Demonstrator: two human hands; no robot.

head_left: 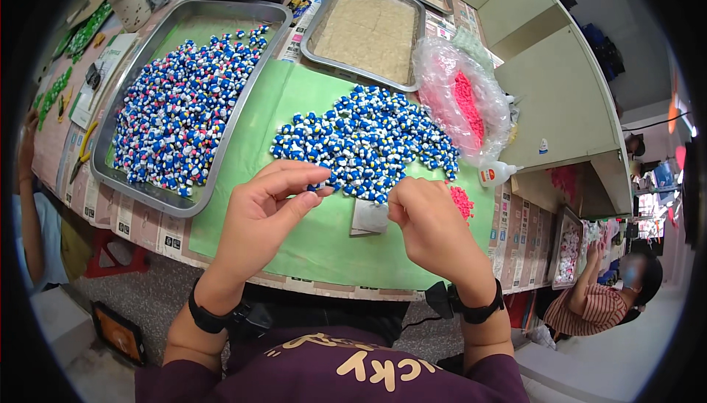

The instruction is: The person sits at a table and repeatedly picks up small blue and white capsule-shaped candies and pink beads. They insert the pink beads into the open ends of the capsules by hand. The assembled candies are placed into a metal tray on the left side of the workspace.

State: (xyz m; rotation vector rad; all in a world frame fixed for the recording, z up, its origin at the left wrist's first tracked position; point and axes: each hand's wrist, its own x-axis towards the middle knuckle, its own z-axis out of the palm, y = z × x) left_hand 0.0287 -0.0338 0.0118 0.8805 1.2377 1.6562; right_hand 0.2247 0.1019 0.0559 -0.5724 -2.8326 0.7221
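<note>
My left hand (259, 215) pinches a small blue-and-white piece between thumb and fingertips, mostly hidden by them. My right hand (440, 228) is closed, knuckles up, beside a small pale pad (369, 216); what its fingers hold, if anything, is hidden. Just beyond both hands spreads a loose pile of small blue-and-white pieces (368, 134), some with yellow spots, on a green mat (309, 248). Against my right hand's far side lies a little heap of tiny pink pieces (462, 202).
A metal tray (158, 206) of blue-and-white pieces with pink bits stands left. Another tray (359, 75) with a beige lining lies at the back. A plastic bag (442, 101) of pink pieces, a white glue bottle (495, 174) and yellow-handled pliers (83, 151) are around. Other people sit at both sides.
</note>
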